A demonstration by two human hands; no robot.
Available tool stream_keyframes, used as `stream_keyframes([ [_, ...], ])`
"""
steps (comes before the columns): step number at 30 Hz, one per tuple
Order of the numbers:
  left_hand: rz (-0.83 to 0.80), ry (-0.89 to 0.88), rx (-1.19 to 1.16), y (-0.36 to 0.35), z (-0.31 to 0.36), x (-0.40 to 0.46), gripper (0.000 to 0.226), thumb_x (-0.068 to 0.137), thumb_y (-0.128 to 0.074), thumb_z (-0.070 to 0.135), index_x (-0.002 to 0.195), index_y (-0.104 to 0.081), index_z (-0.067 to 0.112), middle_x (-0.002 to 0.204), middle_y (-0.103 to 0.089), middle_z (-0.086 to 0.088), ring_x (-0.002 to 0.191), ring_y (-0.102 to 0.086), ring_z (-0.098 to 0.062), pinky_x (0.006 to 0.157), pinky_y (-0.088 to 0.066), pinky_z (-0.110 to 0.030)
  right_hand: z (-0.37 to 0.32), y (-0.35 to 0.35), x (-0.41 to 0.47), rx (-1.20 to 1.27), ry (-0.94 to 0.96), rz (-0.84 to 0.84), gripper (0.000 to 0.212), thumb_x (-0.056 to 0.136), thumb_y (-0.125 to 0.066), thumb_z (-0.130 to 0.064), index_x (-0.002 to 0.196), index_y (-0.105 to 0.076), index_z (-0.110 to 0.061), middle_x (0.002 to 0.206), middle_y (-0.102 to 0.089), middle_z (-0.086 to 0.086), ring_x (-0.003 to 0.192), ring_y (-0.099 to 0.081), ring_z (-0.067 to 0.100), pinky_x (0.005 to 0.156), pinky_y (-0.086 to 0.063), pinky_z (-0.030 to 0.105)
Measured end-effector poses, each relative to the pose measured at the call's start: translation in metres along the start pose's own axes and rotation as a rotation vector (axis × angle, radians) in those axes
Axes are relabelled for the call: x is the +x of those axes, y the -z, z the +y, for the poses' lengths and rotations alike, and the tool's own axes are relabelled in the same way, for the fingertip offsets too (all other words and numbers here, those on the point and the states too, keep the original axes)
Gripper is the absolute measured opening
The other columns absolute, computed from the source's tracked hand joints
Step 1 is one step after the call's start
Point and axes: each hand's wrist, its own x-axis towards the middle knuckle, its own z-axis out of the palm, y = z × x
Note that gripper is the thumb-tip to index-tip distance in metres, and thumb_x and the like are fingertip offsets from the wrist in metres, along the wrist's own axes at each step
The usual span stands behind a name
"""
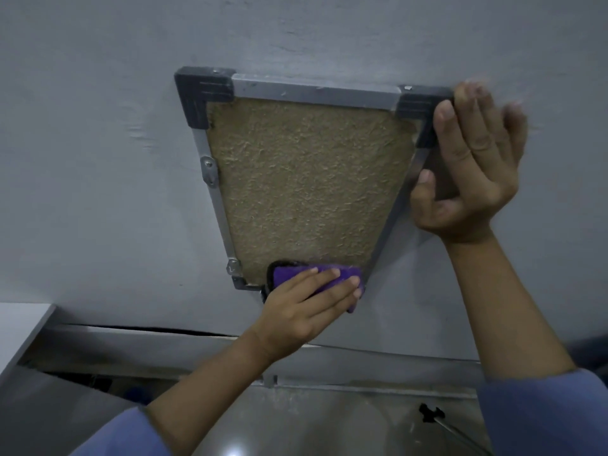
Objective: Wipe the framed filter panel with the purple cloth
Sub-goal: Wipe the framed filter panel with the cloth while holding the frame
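The framed filter panel (pixel 306 179) lies flat against a grey surface, with a tan fibrous mat inside a metal frame and dark corner caps. My left hand (pixel 309 304) presses the purple cloth (pixel 316 274) with straight fingers onto the panel's near edge. The cloth has a dark border and is partly hidden under my fingers. My right hand (pixel 473 166) holds the panel's right side near the far right corner cap, thumb against the frame and fingers spread along the outside.
A grey painted surface (pixel 98 159) surrounds the panel. Below it run a metal ledge (pixel 362 363) and a shiny steel surface (pixel 312 419). A dark-tipped metal rod (pixel 434 417) lies at the lower right. A white edge (pixel 23 327) shows at the left.
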Motion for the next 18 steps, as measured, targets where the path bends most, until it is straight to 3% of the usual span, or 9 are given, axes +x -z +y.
stream_keyframes([
  [3, 0.024, 0.03, 0.002, -0.015, -0.003, 0.007, 0.029, 0.093, -0.062, 0.008, 0.121, -0.058, 0.013, 0.121, -0.067, 0.001, 0.104, -0.066, -0.021, 0.087, -0.053, -0.035, -0.001, -0.001, 0.001, -0.001, -0.01, 0.0, 0.051, 0.084, -0.044, -0.019, 0.133, -0.05, -0.005, 0.129, -0.054, 0.019, 0.131, -0.044, 0.023, 0.114, -0.022, 0.039],
  [6, -0.07, 0.021, -0.037, -0.025, 0.001, -0.01, 0.026, 0.093, -0.061, 0.008, 0.119, -0.06, 0.013, 0.118, -0.068, 0.001, 0.099, -0.068, -0.022, 0.081, -0.055, -0.035, 0.0, 0.001, 0.002, -0.005, 0.002, -0.011, 0.051, 0.084, -0.044, -0.018, 0.133, -0.05, -0.005, 0.13, -0.054, 0.018, 0.131, -0.044, 0.023, 0.114, -0.021, 0.039],
  [10, -0.142, 0.134, -0.125, -0.011, 0.013, -0.02, 0.026, 0.097, -0.051, 0.009, 0.117, -0.067, 0.009, 0.122, -0.066, -0.002, 0.104, -0.062, -0.022, 0.093, -0.05, -0.03, -0.006, 0.005, 0.005, -0.005, -0.017, -0.035, 0.049, 0.086, -0.043, -0.018, 0.132, -0.051, -0.003, 0.13, -0.054, 0.019, 0.131, -0.044, 0.024, 0.114, -0.021, 0.04],
  [13, -0.057, 0.425, -0.261, 0.015, 0.019, -0.017, 0.029, 0.089, -0.061, 0.015, 0.117, -0.067, 0.01, 0.123, -0.064, 0.002, 0.102, -0.06, -0.016, 0.093, -0.046, -0.021, -0.015, 0.014, 0.006, -0.014, -0.064, -0.1, 0.048, 0.088, -0.042, -0.017, 0.132, -0.049, 0.001, 0.132, -0.051, 0.023, 0.131, -0.043, 0.031, 0.112, -0.024, 0.047],
  [15, 0.07, 0.752, -0.377, 0.037, 0.026, -0.01, 0.033, 0.083, -0.068, 0.02, 0.116, -0.066, 0.015, 0.119, -0.065, 0.006, 0.103, -0.062, -0.006, 0.092, -0.044, -0.014, -0.027, 0.024, 0.007, -0.036, -0.129, -0.135, 0.046, 0.09, -0.042, -0.016, 0.13, -0.049, 0.005, 0.132, -0.049, 0.028, 0.129, -0.042, 0.04, 0.108, -0.03, 0.053],
  [18, 0.277, 1.251, -0.595, 0.066, 0.034, -0.001, 0.039, 0.077, -0.076, 0.006, 0.112, -0.068, 0.021, 0.107, -0.068, 0.016, 0.097, -0.063, 0.008, 0.086, -0.044, -0.006, -0.066, 0.043, 0.0, 0.043, -0.301, -0.058, 0.037, 0.09, -0.045, -0.011, 0.119, -0.057, 0.008, 0.126, -0.052, 0.027, 0.119, -0.05, 0.039, 0.104, -0.038, 0.044],
])
